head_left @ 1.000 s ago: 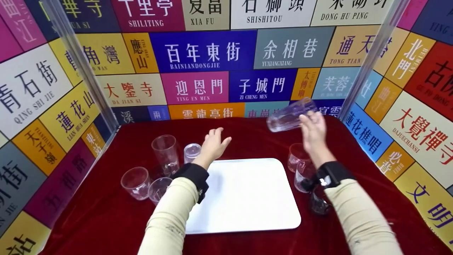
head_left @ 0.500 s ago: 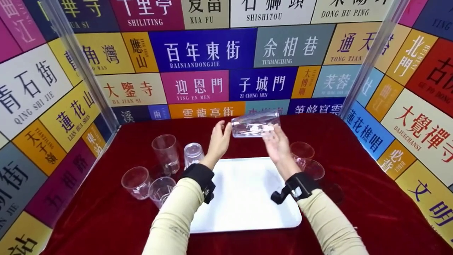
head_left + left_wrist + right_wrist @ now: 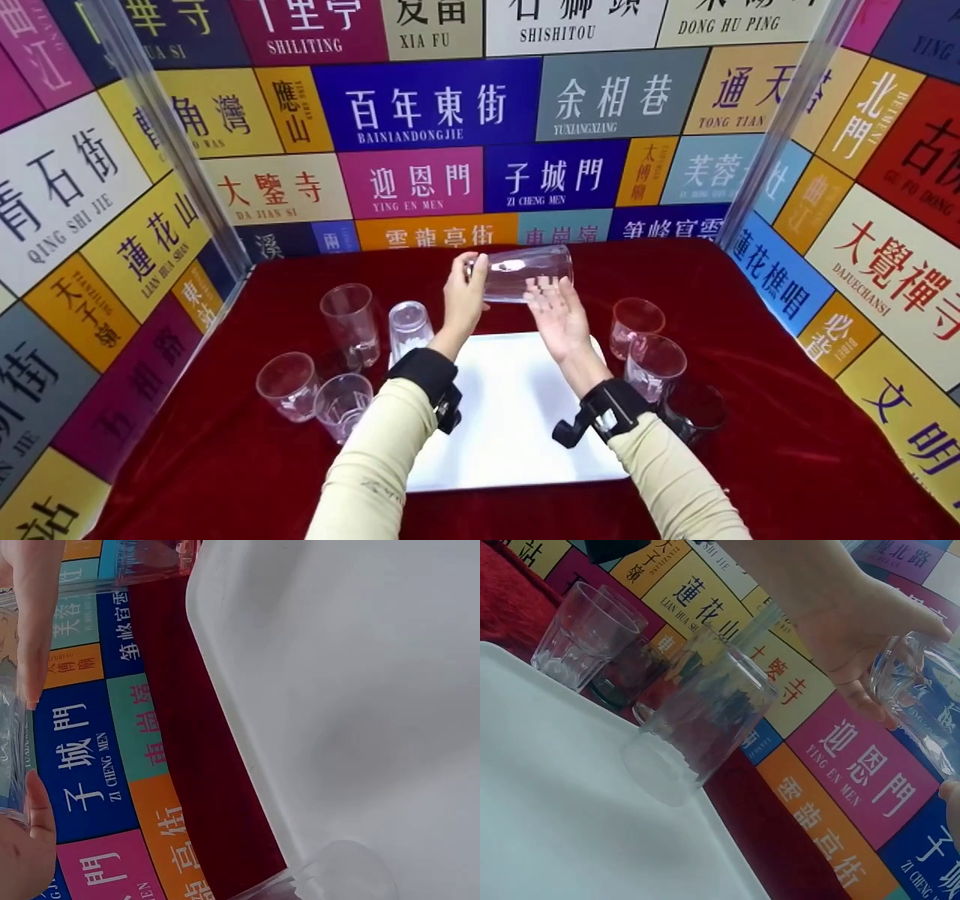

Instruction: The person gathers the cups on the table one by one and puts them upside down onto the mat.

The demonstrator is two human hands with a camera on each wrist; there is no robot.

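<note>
A tall clear glass [image 3: 521, 270] lies on its side in the air above the far edge of the white tray [image 3: 517, 420]. My left hand [image 3: 469, 276] grips its left end, fingers curled round it. My right hand [image 3: 551, 289] is palm up, its straight fingers touching the glass from below. In the right wrist view the left hand [image 3: 847, 622] holds the glass [image 3: 922, 705] at the upper right. The left wrist view shows the glass [image 3: 9, 727] at the left edge and the tray [image 3: 360, 690].
Left of the tray stand several clear glasses [image 3: 351, 322], one of them upside down [image 3: 409, 328]. Two clear glasses [image 3: 634, 322] and a dark one [image 3: 694, 409] stand to its right. Red cloth [image 3: 787, 450] covers the table; printed walls enclose three sides.
My right hand carried the glass from the back right to the centre. My left hand rose and took its left end, and the right hand's fingers straightened under it.
</note>
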